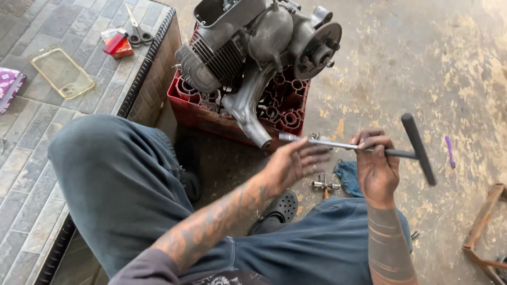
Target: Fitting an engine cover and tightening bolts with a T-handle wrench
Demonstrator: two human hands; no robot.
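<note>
Blue trouser knees [116, 184] sit closest and hide some floor. Above them, the right hand [376, 163] is closed around a T-handle wrench [369, 149]. The left hand [296, 161] is open, fingers blurry, touching its shaft. Behind, an engine [253, 47] rests on a red crate [280, 113], its top cut off.

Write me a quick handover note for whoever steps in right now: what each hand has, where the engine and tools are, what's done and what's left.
Right hand: gripping the T-handle wrench mid-shaft.
Left hand: open, fingers at the wrench's socket end.
Engine: tilted on the red crate, no tool on it.
Small metal parts and blue rag on the floor below the hands.
Done: cannot tell. Left: wrench not yet on the engine.
</note>
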